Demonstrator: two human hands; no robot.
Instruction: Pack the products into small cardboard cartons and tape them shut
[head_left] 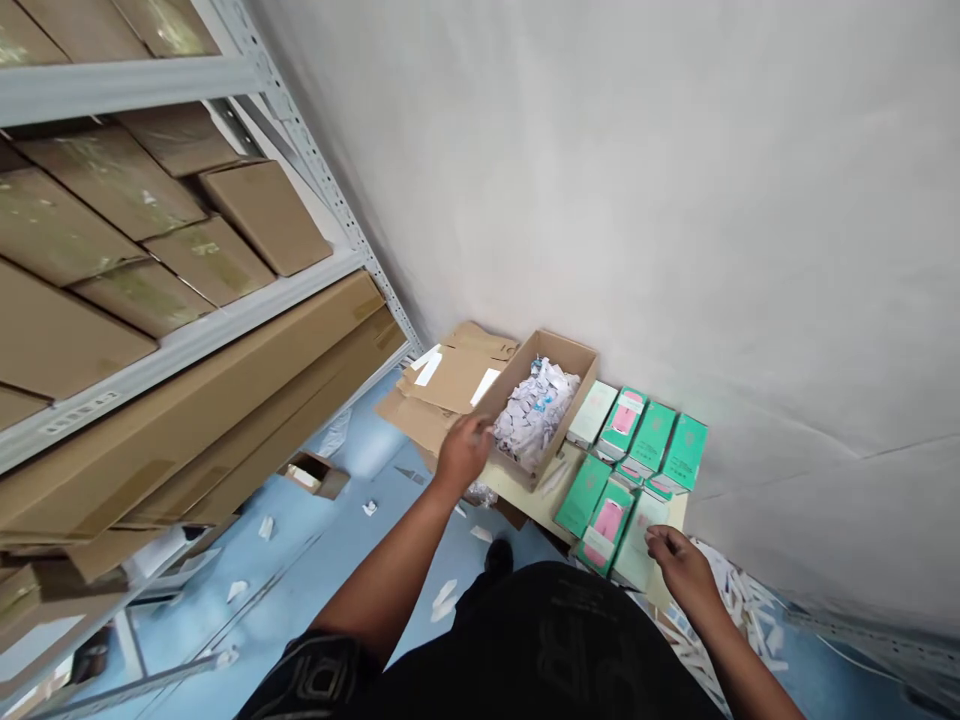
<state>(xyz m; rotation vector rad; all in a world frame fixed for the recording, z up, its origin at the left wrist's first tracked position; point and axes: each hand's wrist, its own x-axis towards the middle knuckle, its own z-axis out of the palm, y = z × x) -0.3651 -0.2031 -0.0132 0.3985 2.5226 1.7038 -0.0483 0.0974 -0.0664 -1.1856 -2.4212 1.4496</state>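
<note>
My left hand [463,452] is at the left wall of an open cardboard box [583,368], its fingers curled together. Whether it grips the wall or anything else is hard to make out. Crumpled white paper scraps [536,405] with a few blue bits fill the bottom of that box. My right hand [682,568] is beside a pale box [641,540] at the near end of the table, fingers bent inward, and anything in them is hidden. Several green boxes [586,495], some with pink pictures, lie in two groups on the table [529,498].
Flattened cardboard [461,375] lies left of the open box. A metal shelf [315,185] full of cartons rises at the left. Paper scraps and a small open carton [319,474] are on the blue floor [337,560]. White strips [739,600] are heaped at the right, below the wall.
</note>
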